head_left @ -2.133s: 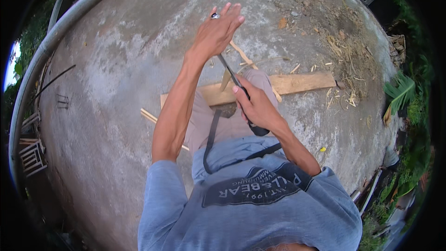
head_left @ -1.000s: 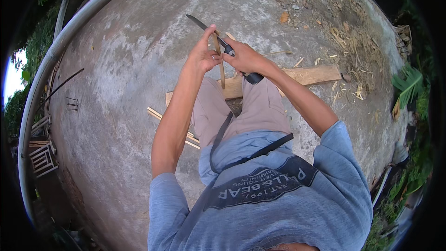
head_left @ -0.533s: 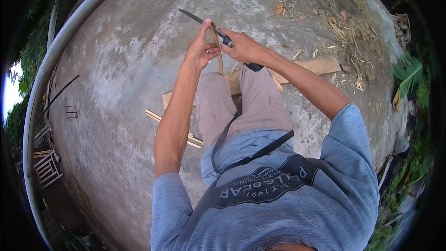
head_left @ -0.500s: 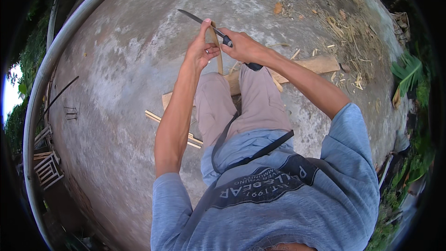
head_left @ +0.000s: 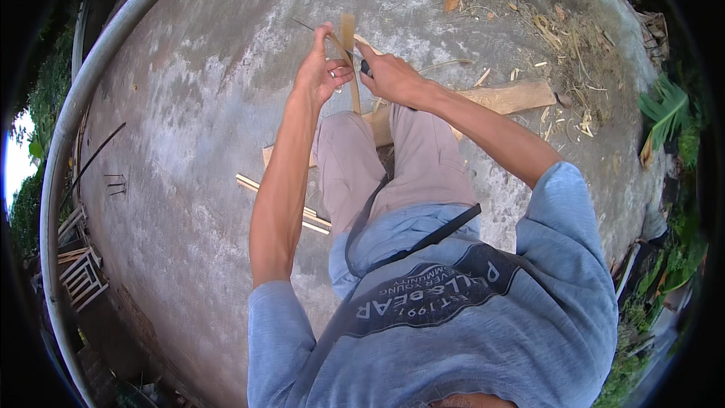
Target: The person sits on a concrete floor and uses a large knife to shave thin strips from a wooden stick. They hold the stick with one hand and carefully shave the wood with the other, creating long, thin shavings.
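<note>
My right hand (head_left: 396,78) is closed round the black handle of a knife (head_left: 365,68). Its thin blade points to the far left and shows almost edge-on. A pale brown bamboo strip (head_left: 348,29) stands roughly upright beyond my knees, crossing the blade. A thin layer of it bows away toward my left hand (head_left: 321,74). The left thumb is raised by the blade, and its fingers curl beside the strip, a ring on one; their exact hold is partly hidden. Under the strip's lower end and past my knees lies a wooden plank (head_left: 510,98).
Pale cut sticks (head_left: 313,217) lie left of my legs. Shavings and dry litter (head_left: 566,49) are scattered on the concrete floor (head_left: 181,181) at the far right. A grey pipe (head_left: 64,143) curves along the left side. A small wire piece (head_left: 115,183) lies on the floor.
The knife has turned so its blade looks thinner and sits lower along the strip. More of the strip now stands above the blade, with a layer bowed apart. Both hands remain close together.
</note>
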Demonstrator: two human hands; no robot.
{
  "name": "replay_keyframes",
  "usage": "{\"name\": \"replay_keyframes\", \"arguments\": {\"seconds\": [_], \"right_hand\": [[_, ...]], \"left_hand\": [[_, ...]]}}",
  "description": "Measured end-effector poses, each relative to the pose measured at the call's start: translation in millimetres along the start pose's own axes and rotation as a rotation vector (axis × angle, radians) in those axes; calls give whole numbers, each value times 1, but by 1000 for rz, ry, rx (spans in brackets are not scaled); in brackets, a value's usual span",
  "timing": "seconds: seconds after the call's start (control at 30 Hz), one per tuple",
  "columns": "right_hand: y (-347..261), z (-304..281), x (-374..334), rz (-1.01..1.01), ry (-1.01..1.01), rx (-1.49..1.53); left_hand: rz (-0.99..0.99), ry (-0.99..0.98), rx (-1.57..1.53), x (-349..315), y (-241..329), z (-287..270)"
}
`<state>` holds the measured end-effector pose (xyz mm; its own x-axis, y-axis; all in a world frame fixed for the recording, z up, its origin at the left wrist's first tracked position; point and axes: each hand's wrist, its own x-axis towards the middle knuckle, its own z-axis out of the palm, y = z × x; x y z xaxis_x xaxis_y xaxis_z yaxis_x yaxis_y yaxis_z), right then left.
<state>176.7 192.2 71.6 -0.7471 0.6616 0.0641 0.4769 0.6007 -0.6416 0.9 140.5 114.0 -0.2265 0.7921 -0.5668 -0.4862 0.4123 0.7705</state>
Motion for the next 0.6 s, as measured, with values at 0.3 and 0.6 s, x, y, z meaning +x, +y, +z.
{"name": "replay_keyframes", "arguments": {"seconds": [0.3,0.6], "right_hand": [[-28,-5,14,162,-273,127],[-24,12,8,249,-340,223]], "left_hand": [[21,63,-32,-12,10,-13],[60,70,-99,-24,4,-14]]}}
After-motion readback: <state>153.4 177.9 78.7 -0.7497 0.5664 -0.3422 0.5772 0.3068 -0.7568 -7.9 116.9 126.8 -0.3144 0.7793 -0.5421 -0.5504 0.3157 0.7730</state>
